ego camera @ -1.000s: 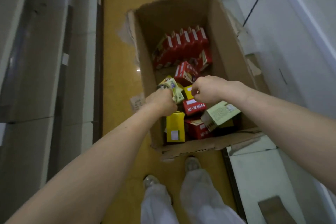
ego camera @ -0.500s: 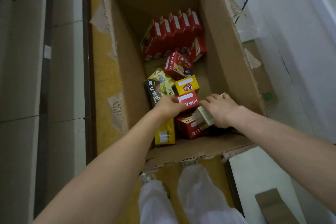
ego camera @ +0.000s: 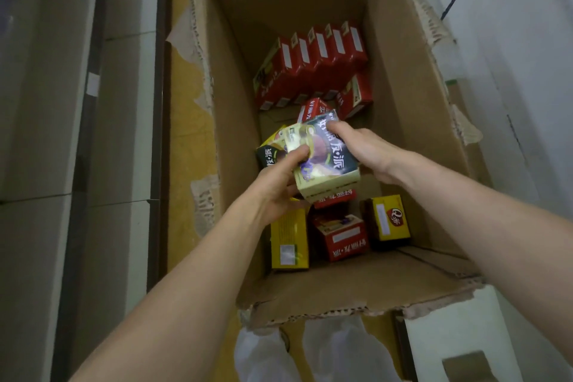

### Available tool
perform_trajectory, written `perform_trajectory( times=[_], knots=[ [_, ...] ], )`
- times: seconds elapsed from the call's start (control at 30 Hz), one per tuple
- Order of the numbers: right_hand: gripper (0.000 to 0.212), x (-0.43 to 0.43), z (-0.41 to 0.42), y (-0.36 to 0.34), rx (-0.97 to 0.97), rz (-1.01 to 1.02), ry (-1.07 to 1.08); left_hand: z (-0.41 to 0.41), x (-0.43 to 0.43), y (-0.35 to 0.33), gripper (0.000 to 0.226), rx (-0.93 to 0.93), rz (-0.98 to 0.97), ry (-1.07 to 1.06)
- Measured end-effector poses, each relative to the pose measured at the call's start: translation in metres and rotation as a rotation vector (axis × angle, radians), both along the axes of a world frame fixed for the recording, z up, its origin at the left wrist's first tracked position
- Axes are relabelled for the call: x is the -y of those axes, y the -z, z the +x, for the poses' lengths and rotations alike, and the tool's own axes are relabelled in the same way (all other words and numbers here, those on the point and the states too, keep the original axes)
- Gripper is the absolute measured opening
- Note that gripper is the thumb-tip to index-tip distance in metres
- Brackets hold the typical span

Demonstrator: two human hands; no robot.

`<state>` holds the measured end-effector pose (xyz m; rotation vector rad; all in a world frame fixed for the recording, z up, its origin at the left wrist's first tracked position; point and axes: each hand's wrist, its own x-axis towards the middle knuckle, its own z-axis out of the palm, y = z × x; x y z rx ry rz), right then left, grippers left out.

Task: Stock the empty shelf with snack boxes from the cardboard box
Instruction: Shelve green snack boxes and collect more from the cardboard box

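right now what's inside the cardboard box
Inside the cardboard box: a row of red boxes at the far end, two yellow boxes and a red box nearer. The left hand and right hand hold a green box over the middle, hiding what lies beneath.

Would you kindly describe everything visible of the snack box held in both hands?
The snack box is a small glossy carton: dark face with white Chinese lettering and a picture, pale green side. It is tilted, held above the loose boxes inside the cardboard box. The left hand grips its left edge, thumb on the face; the right hand holds its right edge.
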<state>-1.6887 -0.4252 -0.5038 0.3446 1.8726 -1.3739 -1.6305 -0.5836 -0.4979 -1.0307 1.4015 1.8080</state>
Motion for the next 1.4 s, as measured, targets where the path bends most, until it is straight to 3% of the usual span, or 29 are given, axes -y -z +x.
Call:
perform_trajectory(
  times=[0.17,0.3,0.4,0.57,0.7,0.77,0.9,1.03,1.2,1.33,1.4],
  knots=[
    [0.047,0.028,-0.017,0.025,-0.033,0.031,0.136,-0.024,0.016,-0.002,0.042,-0.122,-0.248,-0.186],
    [0.027,0.049,-0.027,0.051,-0.052,0.047,0.004,-0.031,0.025,0.002,0.05,-0.234,-0.442,-0.245],
    [0.021,0.053,-0.022,0.064,-0.042,0.106,-0.099,-0.024,0.024,0.003,0.061,-0.311,-0.521,-0.181],
    [0.028,0.06,-0.015,0.081,0.046,0.106,-0.148,-0.011,0.022,0.01,0.068,-0.51,-0.722,-0.053],
    [0.037,0.073,-0.017,0.082,-0.094,0.179,-0.352,-0.003,0.018,0.01,0.082,-0.683,-0.969,0.103],
    [0.046,0.083,-0.013,0.079,-0.209,0.08,-0.391,-0.004,0.016,0.01,0.083,-0.763,-1.063,0.162],
    [0.065,0.084,-0.009,0.129,-0.313,-0.093,-0.251,-0.01,0.021,0.009,0.085,-0.708,-1.033,0.136],
    [0.043,0.09,0.0,0.097,-0.173,-0.064,-0.192,-0.007,0.022,0.014,0.086,-0.712,-1.021,0.173],
    [0.054,0.093,0.002,0.108,-0.164,-0.103,-0.2,-0.007,0.024,0.018,0.085,-0.686,-0.994,0.168],
    [0.024,0.087,-0.003,0.102,-0.055,-0.128,-0.105,-0.01,0.024,0.018,0.083,-0.612,-0.912,0.121],
    [0.011,0.08,-0.004,0.095,-0.004,-0.099,-0.03,-0.013,0.024,0.013,0.071,-0.561,-0.824,0.042]
  ],
)
